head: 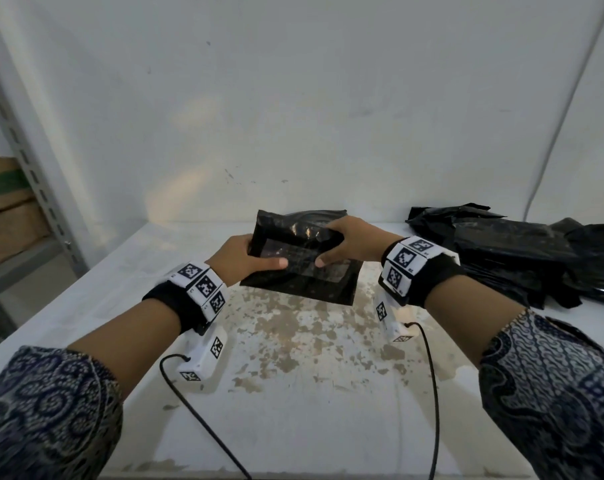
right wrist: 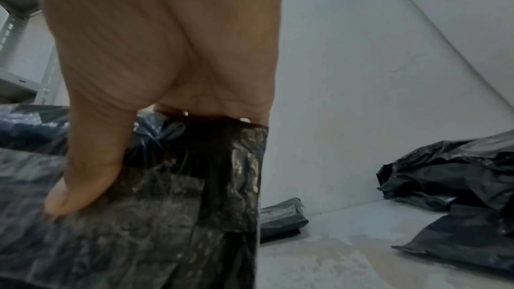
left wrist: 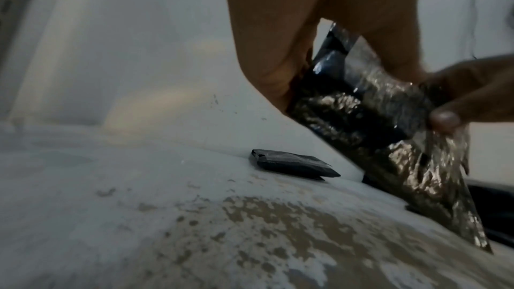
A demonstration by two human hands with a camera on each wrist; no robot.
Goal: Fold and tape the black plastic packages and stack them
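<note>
I hold a black plastic package (head: 304,275) in both hands, a little above the white table (head: 293,393). My left hand (head: 255,256) grips its left edge, thumb on top. My right hand (head: 338,244) grips the right side, thumb pressing the front face. A glossy clear patch on the face looks like tape. In the left wrist view my left hand (left wrist: 278,52) pinches the crinkled package (left wrist: 361,113). In the right wrist view my right hand (right wrist: 166,63) has its thumb on the package (right wrist: 166,228). A small folded package (left wrist: 294,165) (right wrist: 281,219) lies on the table by the wall.
A loose pile of black plastic bags (head: 522,251) (right wrist: 450,168) lies on the table at the right. A white wall closes off the back. A grey metal rack (head: 27,168) with cardboard boxes (head: 2,202) stands to the left. The tabletop paint is worn in the middle.
</note>
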